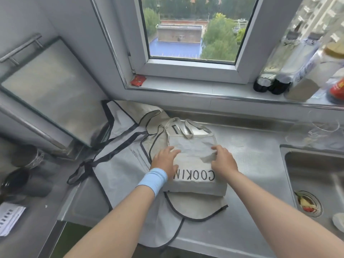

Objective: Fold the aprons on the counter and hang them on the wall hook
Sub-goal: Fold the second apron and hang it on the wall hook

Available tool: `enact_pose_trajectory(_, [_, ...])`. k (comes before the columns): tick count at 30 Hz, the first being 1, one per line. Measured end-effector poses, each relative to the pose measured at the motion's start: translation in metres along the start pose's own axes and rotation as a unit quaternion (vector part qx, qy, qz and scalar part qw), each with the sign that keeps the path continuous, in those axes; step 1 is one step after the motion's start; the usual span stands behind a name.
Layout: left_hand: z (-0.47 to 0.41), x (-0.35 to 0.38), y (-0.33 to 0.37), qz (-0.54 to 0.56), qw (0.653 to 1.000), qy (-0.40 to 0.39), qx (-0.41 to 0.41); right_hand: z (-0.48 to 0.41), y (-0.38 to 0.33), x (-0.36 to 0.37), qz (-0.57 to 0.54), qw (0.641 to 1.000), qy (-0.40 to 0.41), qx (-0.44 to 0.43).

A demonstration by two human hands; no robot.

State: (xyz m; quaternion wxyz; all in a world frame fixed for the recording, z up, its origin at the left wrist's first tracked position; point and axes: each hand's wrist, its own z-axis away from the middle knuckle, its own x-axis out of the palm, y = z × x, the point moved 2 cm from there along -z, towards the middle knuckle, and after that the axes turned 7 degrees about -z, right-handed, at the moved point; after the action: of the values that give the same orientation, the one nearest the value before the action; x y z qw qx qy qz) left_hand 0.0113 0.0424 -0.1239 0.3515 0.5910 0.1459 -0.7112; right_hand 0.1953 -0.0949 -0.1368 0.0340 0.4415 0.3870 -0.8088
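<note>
Head view: I look down on a steel desk under a window. Near the middle, toward the desk's back edge, lies the lettered apron, folded to a neat rectangle, neck loop at its far end and print facing me. It rests on the trimmed apron, which is spread flat and unfolded, reaching the desk's left rear corner and spilling over the front edge.

My left hand, a blue band at the wrist, lies flat with fingers straight on the fold's left edge, I judge to pin the layers so they do not slide. My right hand curls its fingers onto a flap at the right edge and appears to pinch it, probably to draw the next fold across.

A sink is set into the desk's right end. The wall hook is not in view. One apron looks nearly folded, the other untouched.
</note>
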Motion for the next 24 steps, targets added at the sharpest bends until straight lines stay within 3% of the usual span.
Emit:
enact_pose_trajectory(3, [-0.013, 0.023, 0.003, -0.074, 0.984, -0.139, 0.084, 0.002, 0.005, 0.020, 0.142, 0.984, 0.008, -0.112])
enact_pose_trajectory(6, [-0.027, 0.038, -0.002, -0.116, 0.968, -0.201, 0.092, 0.006, 0.012, 0.034, 0.147, 0.973, -0.037, -0.175])
enact_pose_trajectory(9, [-0.035, 0.038, -0.004, -0.129, 0.973, -0.169, 0.085, 0.012, 0.016, 0.040, 0.135, 0.973, -0.044, -0.183])
enact_pose_trajectory(13, [-0.046, 0.032, -0.005, -0.088, 0.991, -0.057, 0.083, 0.006, 0.016, 0.040, 0.182, 0.977, -0.052, -0.098])
enact_pose_trajectory(17, [-0.060, 0.028, -0.013, -0.045, 0.996, -0.038, 0.073, -0.013, 0.012, 0.027, 0.221, 0.972, -0.005, -0.080])
enact_pose_trajectory(20, [-0.071, 0.021, -0.015, -0.051, 0.996, -0.014, 0.071, -0.030, 0.009, 0.018, 0.171, 0.981, 0.001, -0.095])
enact_pose_trajectory(24, [-0.090, 0.018, -0.021, 0.068, 0.998, -0.007, 0.002, -0.055, 0.006, 0.010, 0.080, 0.994, -0.031, -0.064])
